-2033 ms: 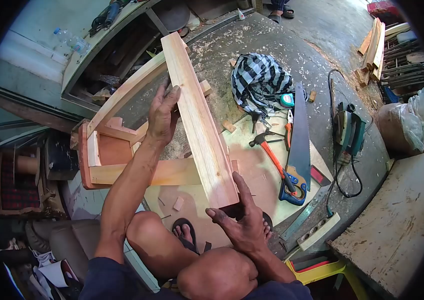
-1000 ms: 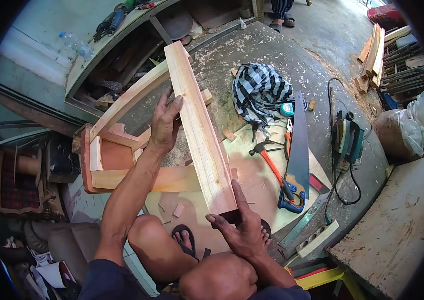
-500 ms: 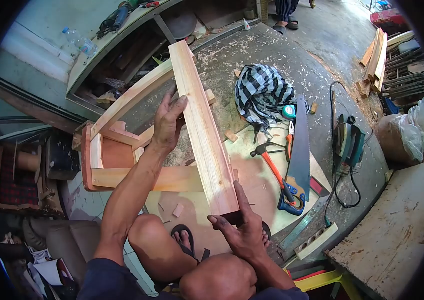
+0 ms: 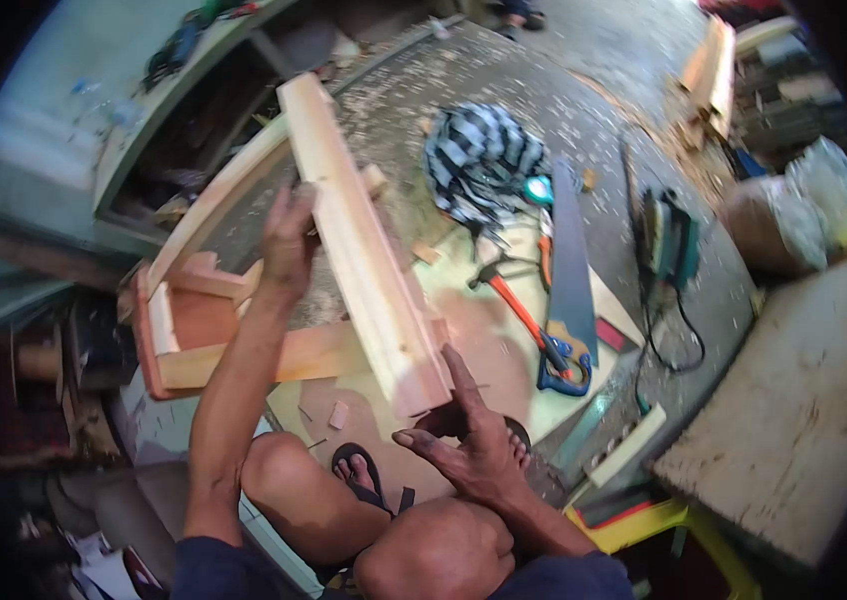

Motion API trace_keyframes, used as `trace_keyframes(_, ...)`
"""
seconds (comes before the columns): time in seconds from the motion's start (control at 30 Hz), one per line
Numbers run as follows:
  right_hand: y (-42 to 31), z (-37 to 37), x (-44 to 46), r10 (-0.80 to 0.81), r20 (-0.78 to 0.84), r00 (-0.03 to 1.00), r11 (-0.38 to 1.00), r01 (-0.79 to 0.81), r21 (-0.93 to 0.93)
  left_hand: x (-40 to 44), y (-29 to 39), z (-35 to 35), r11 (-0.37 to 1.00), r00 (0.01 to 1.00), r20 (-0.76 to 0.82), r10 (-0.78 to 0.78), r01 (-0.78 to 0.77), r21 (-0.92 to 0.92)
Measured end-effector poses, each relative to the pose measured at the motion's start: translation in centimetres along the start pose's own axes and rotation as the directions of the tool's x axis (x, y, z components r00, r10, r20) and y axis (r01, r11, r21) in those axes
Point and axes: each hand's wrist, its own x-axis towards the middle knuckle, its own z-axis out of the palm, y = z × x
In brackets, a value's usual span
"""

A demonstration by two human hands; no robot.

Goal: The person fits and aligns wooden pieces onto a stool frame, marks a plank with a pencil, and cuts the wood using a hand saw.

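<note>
A long pale wooden board (image 4: 364,250) lies slantwise before me, its near end toward my knees. My left hand (image 4: 291,240) grips its left edge, with some fingers hidden behind the wood. At the near end, my right hand (image 4: 469,440) is spread, thumb apart, its fingers against the right edge and corner. Below and left of the board is a wooden frame (image 4: 219,365) with a reddish-brown end panel (image 4: 147,340) and a curved rail (image 4: 219,200). Part of the frame is hidden by my left arm and the board.
On the right lie a handsaw (image 4: 569,260), an orange-handled hammer (image 4: 519,310), pliers (image 4: 545,250), a tape measure (image 4: 538,190) and a checkered cloth (image 4: 484,150). Farther right are a corded power tool (image 4: 672,240) and a power strip (image 4: 627,447). Wood shavings litter the floor.
The view has shifted, so most things appear farther left and higher. My right thumb has moved away from the board's end. My left hand stays at the board's edge.
</note>
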Motion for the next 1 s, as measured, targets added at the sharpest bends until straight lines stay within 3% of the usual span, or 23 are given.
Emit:
trace_keyframes(0.07, 1.6, -0.3, -0.9, -0.007, -0.075, 0.997, 0.999, 0.01, 0.051, 0.0, -0.3, -1.3, 0.995, 0.996, 0.028, -0.09, 0.089, 0.034)
trace_keyframes(0.1, 2.5, -0.9, -1.6, -0.038, -0.075, 0.996, 0.999, 0.039, 0.011, -0.6, 0.3, -0.2, 0.994, 0.995, -0.086, -0.041, 0.05, 0.099)
trace_keyframes(0.13, 3.2, -1.5, -2.0, -0.08, -0.071, 0.994, 0.996, 0.077, -0.033, -0.9, 1.1, -0.1, 0.988, 0.998, -0.055, -0.031, 0.039, 0.152)
trace_keyframes(0.27, 6.6, -4.5, -3.0, 0.057, -0.242, 0.969, 0.974, -0.107, -0.198, -1.0, 0.0, -2.0, 0.937, 0.989, -0.087, 0.118, -0.082, 0.339)
trace_keyframes(0.3, 7.9, -5.2, -3.7, 0.066, -0.25, 0.966, 0.974, -0.117, -0.194, -1.4, -0.1, -1.9, 0.938, 0.991, -0.08, 0.107, -0.074, 0.338)
trace_keyframes(0.37, 10.2, -7.3, -4.5, 0.061, -0.468, 0.882, 0.895, -0.256, -0.366, -1.9, 0.2, -2.2, 0.906, 0.994, -0.049, 0.094, -0.065, 0.418)
trace_keyframes(0.47, 11.5, -10.0, -6.1, 0.101, -0.515, 0.851, 0.779, -0.39, -0.491, -3.1, 0.9, -3.5, 0.839, 0.997, -0.029, 0.072, -0.045, 0.542)
trace_keyframes(0.6, 13.2, -11.4, -7.2, 0.149, -0.492, 0.858, 0.628, -0.466, -0.623, -3.9, 0.7, -3.9, 0.837, 0.998, -0.031, 0.05, -0.025, 0.547)
trace_keyframes(0.63, 13.5, -11.3, -7.3, 0.172, -0.457, 0.873, 0.597, -0.461, -0.656, -3.1, -0.4, -5.3, 0.74, 0.995, 0.009, 0.102, -0.082, 0.667)
trace_keyframes(0.67, 13.6, -11.2, -7.2, 0.195, -0.422, 0.885, 0.566, -0.453, -0.689, -3.5, -0.3, -5.0, 0.74, 0.995, 0.002, 0.103, -0.078, 0.668)
trace_keyframes(0.73, 13.9, -10.4, -6.8, 0.189, -0.368, 0.911, 0.603, -0.403, -0.688, -3.8, 0.0, -4.2, 0.845, 1.0, -0.014, 0.024, -0.013, 0.534)
trace_keyframes(0.93, 14.0, -7.5, -4.7, 0.211, -0.22, 0.952, 0.663, -0.305, -0.684, -4.3, 1.0, -3.9, 0.83, 0.999, 0.013, 0.052, -0.051, 0.556)
trace_keyframes(1.0, 13.9, -6.9, -4.7, 0.151, -0.177, 0.972, 0.709, -0.232, -0.667, -4.5, 1.5, -3.6, 0.833, 0.998, 0.041, 0.05, -0.065, 0.549)
